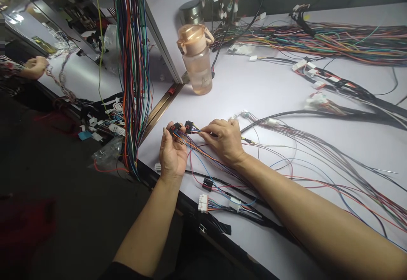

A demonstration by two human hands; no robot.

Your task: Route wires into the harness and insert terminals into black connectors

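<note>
At the far upper left of the frame, a co-worker's hand [35,67] shows beside other wiring, and right of it a thick wire bundle [132,59] hangs down in red, green, blue and black. Just left of the frame's centre, the person's left hand [173,155] is turned palm up, its thumb and fingers closed around a black connector [174,128]. This piece looks light and rigid, a small plastic housing best gripped by its sides, as the limp leads would probably bend and could be strained if pulled. It is blocky and dark with a red-orange patch, and blue and orange wires trail from it toward the lower right. Just to its right, a second black connector [188,127] of similar look sits near it, apparently apart. Its thin wires [196,130] are pinched between the thumb and forefinger of the right hand [225,140]; the other fingers curl, and what they touch cannot be told. These wires look soft and flexible, so a hold close behind the housing should steer it better than one farther back. Above the hands stands a peach-tinted bottle [197,65]; below, a white connector [202,203] lies near the edge of the counter [260,87]. At the upper right, a long multicoloured harness [349,44] stretches across the same surface.
</note>
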